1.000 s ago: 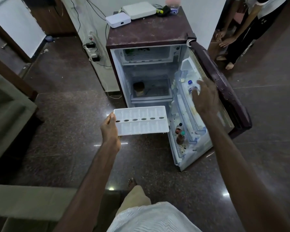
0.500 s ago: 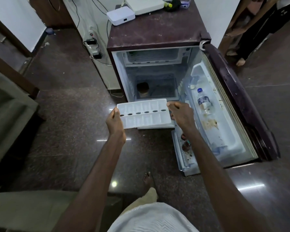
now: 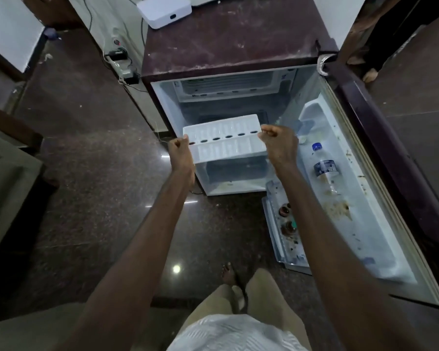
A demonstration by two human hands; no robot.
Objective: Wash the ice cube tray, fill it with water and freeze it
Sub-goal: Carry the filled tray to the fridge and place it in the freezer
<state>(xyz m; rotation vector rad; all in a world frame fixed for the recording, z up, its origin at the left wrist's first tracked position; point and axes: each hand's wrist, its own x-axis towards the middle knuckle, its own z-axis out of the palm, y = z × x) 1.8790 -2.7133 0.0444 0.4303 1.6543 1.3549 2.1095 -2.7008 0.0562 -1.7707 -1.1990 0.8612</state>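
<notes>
Both hands are on the ice cube tray (image 3: 228, 148). The left hand (image 3: 179, 153) has its fingers curled round the tray's left short end. The right hand (image 3: 280, 143) is also curled and grips the right short end. The tray is white, with two rows of cells and a line of dark holes down the middle. It is held in the air, roughly level, with its right end a bit higher. It sits at the mouth of the open fridge (image 3: 233, 39), just below the freezer compartment (image 3: 228, 87) and above the lower cavity. Can't tell whether the cells hold water, or whether the tray touches any shelf.

The fridge door (image 3: 390, 178) is swung wide open to the right. A water bottle (image 3: 325, 168) with a blue cap stands in a door shelf, near the right hand but apart from it. Small jars (image 3: 288, 219) sit in the lowest door shelf, and there are brown stains on the door liner.

A white box (image 3: 164, 8) rests on the fridge top at its back left corner. A power strip (image 3: 122, 64) with plugs lies left of the fridge against the wall. The floor (image 3: 99, 173) is dark and speckled. A sandalled foot (image 3: 230, 274) is on the floor between the forearms.
</notes>
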